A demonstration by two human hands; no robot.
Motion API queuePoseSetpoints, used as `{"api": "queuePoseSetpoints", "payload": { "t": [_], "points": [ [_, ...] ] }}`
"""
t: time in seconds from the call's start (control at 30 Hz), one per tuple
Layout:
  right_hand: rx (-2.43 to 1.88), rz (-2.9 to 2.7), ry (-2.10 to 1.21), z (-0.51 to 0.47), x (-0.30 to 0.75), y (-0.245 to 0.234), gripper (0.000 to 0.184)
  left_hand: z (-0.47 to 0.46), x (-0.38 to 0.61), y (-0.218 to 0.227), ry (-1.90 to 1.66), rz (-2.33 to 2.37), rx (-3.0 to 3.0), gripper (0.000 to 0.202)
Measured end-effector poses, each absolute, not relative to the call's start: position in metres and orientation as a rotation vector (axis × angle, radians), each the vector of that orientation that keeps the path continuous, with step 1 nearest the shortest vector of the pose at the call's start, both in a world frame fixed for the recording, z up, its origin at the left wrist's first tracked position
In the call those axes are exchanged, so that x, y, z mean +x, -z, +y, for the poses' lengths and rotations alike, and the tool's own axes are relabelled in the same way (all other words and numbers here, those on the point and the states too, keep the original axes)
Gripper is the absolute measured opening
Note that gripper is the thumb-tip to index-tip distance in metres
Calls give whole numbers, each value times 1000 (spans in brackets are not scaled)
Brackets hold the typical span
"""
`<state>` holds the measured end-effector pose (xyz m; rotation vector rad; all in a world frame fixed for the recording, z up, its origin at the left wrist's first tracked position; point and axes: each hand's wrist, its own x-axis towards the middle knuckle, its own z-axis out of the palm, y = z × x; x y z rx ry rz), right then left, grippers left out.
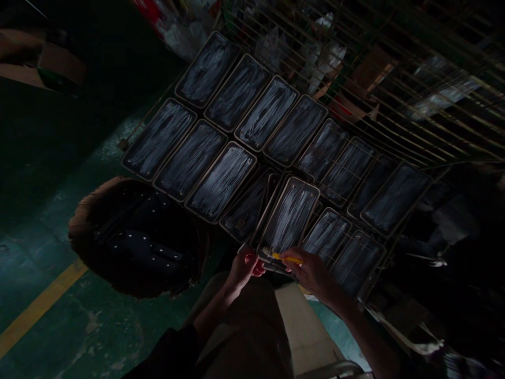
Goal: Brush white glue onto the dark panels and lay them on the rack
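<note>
In the dim head view, a dark rectangular tray [290, 213] with white streaks brushed along its face lies tilted in front of me. My left hand [248, 267] grips its near left corner, fingers curled at the edge. A brush with a yellow handle [291, 259] is held in my right hand [310, 271], and its pale bristles touch the tray's near end. Just left of this tray, another dark tray [246, 208] is partly covered. To the right, a streaked tray [327, 234] sits under thin wires.
Several streaked trays [221, 181] lie in rows beyond my hands. On the left stands a round brown-rimmed container [84, 210] holding dark parts with shiny dots. A wire cage [390, 126] with boxes and plastic bags rises at the back right. A yellow line [43, 305] crosses the green floor.
</note>
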<state>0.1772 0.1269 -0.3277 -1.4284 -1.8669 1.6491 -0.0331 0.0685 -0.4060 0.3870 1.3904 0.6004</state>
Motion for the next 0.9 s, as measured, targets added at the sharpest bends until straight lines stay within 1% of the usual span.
{"api": "queuePoseSetpoints", "payload": {
  "t": [0.13, 0.3, 0.37, 0.53, 0.6, 0.7, 0.77, 0.87, 0.9],
  "points": [
    [-1510, -1617, -1829, 147, 182, 337, 21, 69, -34, 406, -604, 1395, 383, 51],
    [-1488, -1610, -1910, 151, 181, 336, 23, 69, -36, 404, -597, 1403, 400, 48],
    [-1508, -1588, -1852, 150, 181, 340, 23, 69, -36, 404, -601, 1408, 409, 47],
    [-1610, -1367, -1552, 173, 189, 364, 26, 68, -37, 407, -595, 1409, 423, 47],
    [-1608, -1271, -1378, 185, 192, 369, 27, 68, -37, 408, -593, 1412, 431, 46],
    [-1610, -1223, -1116, 184, 191, 363, 25, 68, -37, 409, -580, 1407, 440, 44],
    [-1616, -1310, -1142, 169, 188, 353, 22, 68, -37, 409, -565, 1409, 446, 43],
    [-1621, -1506, -1349, 145, 185, 345, 20, 68, -37, 409, -559, 1407, 454, 42],
    [-1626, -1530, -1373, 142, 186, 346, 20, 68, -37, 409, -561, 1403, 456, 43]
  ]
}}
